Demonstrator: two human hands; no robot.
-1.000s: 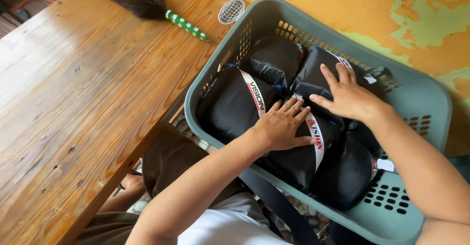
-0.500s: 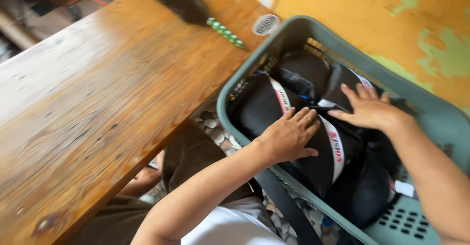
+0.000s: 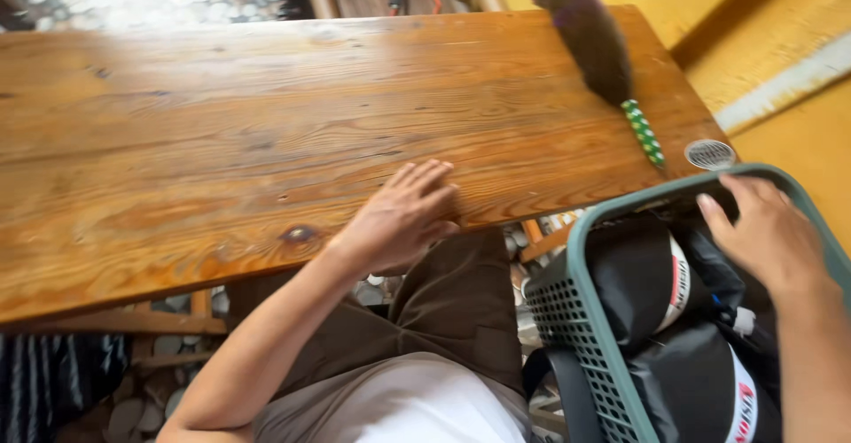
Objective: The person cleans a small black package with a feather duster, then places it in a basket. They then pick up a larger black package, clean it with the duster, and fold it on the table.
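My left hand (image 3: 403, 214) lies flat, fingers spread, on the near edge of a long wooden table (image 3: 222, 133) and holds nothing. My right hand (image 3: 769, 230) hovers open over the far rim of a grey-green plastic laundry basket (image 3: 585, 319) at the lower right. The basket is packed with black garments (image 3: 647, 292) that have white and red bands. My brown trousers show beneath the table edge.
A dark feather duster (image 3: 592, 35) with a green dotted handle lies on the table's right end. A small round white mesh disc (image 3: 710, 153) sits at the table corner. A yellow wall and a pale skirting strip run along the right. Pebbled floor shows below.
My left hand left the black garments in the basket and moved left onto the table edge. My right hand shifted toward the basket's far rim. The view swung left over the table.
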